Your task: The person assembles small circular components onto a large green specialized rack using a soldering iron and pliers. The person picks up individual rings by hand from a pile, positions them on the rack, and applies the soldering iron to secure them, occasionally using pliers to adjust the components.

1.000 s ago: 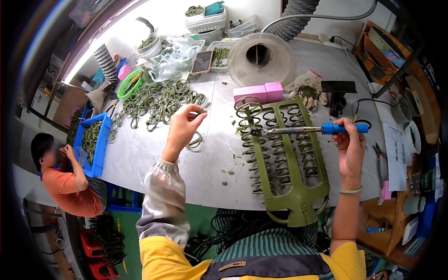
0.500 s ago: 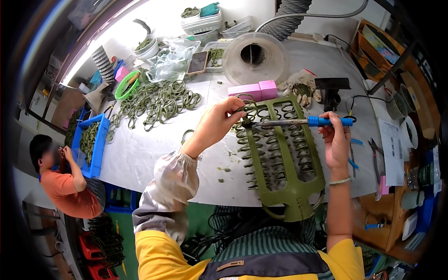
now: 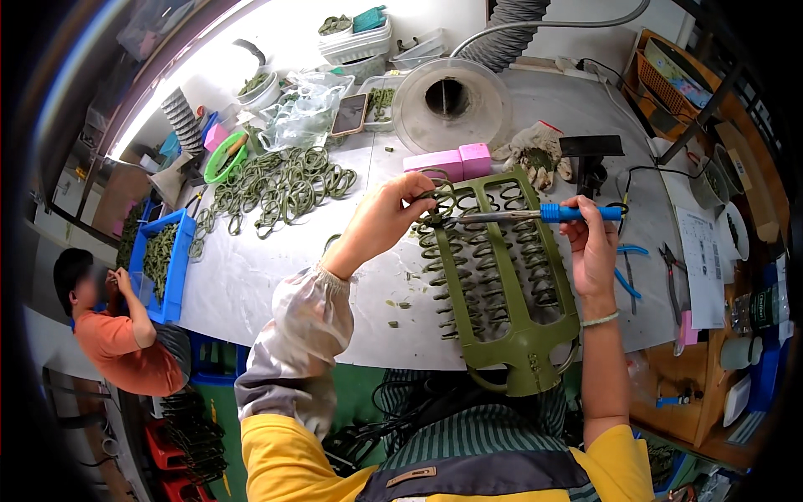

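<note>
Closed around the blue handle of a slim metal-shafted tool (image 3: 550, 213), the right hand (image 3: 592, 251) held it almost level, its shaft pointing toward the person's left. From where I stood, the tool's tip was hard to make out: it ended in a dark patch just beside the fingertips of the left hand (image 3: 381, 219). That hand had thumb and fingers drawn close together over the far end of a green frame (image 3: 523, 339), at its left bar; whether they pinched anything, I couldn't tell.

The frame lay aslant on the table (image 3: 385, 289) in front of the person, its solid end jutting past the near edge. Rows of dark green loops (image 3: 544, 289) lined its openings, so crowded that I couldn't separate one from the next, and the tool's shaft crossed over some of them.

Behind the left wrist one loose ring (image 3: 330, 240) showed only in part. A heap of green rings (image 3: 288, 188) lay beyond, tangled past counting. Pink blocks (image 3: 447, 163) stood just past the frame, partly covered by its far end, with a soiled glove (image 3: 539, 155) near them. Blue-handled pliers (image 3: 627, 280) lay by the right wrist. Off to the left a co-worker (image 3: 125, 339) sat beside a blue tray (image 3: 171, 289), both hands raised, whatever they held too small to read.
</note>
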Available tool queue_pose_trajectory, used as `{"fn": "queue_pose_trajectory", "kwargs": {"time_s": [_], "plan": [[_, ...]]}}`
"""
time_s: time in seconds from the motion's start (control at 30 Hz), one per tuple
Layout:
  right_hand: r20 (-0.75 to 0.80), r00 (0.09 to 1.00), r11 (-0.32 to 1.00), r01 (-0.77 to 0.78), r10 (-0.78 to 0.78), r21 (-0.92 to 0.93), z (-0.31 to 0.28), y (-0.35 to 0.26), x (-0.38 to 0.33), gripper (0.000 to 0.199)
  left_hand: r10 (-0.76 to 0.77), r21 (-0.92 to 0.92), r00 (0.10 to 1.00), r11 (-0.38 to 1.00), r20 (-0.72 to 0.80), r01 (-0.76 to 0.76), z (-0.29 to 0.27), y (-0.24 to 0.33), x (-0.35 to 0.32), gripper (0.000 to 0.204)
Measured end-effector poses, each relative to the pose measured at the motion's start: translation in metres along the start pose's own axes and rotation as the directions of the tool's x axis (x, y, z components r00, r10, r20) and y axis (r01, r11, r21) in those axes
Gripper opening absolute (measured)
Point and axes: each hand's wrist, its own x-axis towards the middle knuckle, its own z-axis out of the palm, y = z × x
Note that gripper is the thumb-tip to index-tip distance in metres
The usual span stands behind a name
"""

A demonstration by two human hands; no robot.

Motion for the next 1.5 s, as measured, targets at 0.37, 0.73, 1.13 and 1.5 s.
{"fn": "queue_pose_trajectory", "kwargs": {"time_s": [0.37,0.73,1.13,1.5], "plan": [[-0.026,0.999,0.996,0.043,-0.045,-0.074,-0.003,-0.026,-0.008,0.018,0.011,-0.002,1.0,1.0,0.011,-0.011,-0.001,-0.002,-0.001,0.016],[-0.024,1.0,0.999,0.018,-0.019,-0.047,-0.006,-0.039,-0.016,0.019,-0.212,0.476,0.898,0.788,-0.385,0.39,-0.044,-0.069,-0.05,0.031],[-0.019,1.0,0.998,0.022,-0.023,-0.062,-0.006,-0.042,-0.02,0.018,-0.145,0.419,0.906,0.85,-0.398,0.321,-0.03,-0.071,-0.084,0.015],[-0.01,1.0,0.997,0.012,-0.012,-0.07,-0.006,-0.027,-0.02,0.017,-0.069,-0.083,0.996,0.994,-0.057,0.064,-0.003,0.025,-0.038,0.022]]}}
